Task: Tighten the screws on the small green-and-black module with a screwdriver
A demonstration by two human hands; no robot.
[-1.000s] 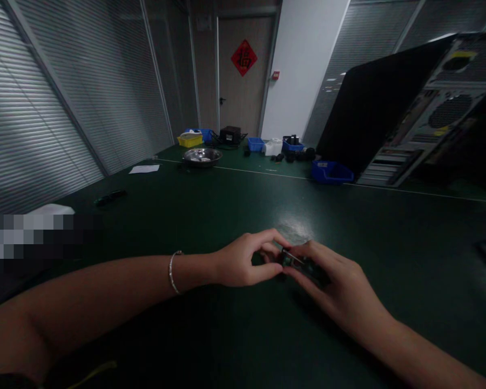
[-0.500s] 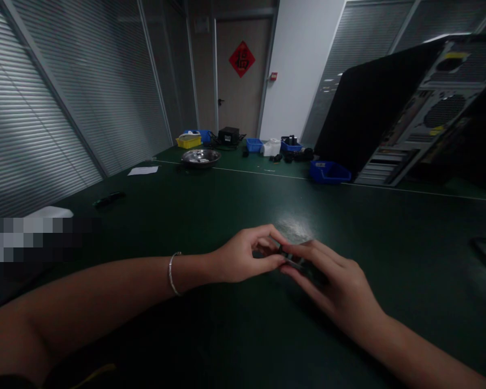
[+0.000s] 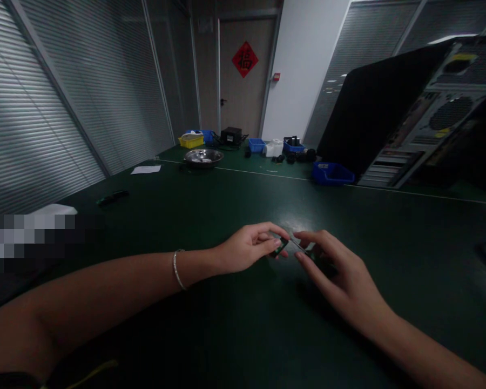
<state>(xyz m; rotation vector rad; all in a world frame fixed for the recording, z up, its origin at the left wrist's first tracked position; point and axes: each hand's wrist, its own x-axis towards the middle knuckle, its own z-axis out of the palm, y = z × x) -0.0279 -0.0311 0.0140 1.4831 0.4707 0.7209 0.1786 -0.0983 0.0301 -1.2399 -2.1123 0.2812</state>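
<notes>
A small dark circuit card (image 3: 292, 247) with a thin metal edge is held between both hands just above the green table (image 3: 235, 200). My left hand (image 3: 249, 248), with a silver bracelet on its wrist, pinches the card's left end between thumb and fingers. My right hand (image 3: 338, 270) holds the right end, its fingers stretched along the card and hiding most of it.
A tilted black computer case (image 3: 409, 108) stands at the back right with a blue bin (image 3: 331, 173) beside it. Farther back are a metal bowl (image 3: 203, 157), a yellow bin (image 3: 190, 141), more blue bins (image 3: 256, 145) and black parts. A dark tool (image 3: 112, 198) and white paper (image 3: 146, 169) lie left.
Both hands have lifted slightly and moved a little farther away with the card. The right fingers have spread more, and more of the card's metal edge shows between the hands.
</notes>
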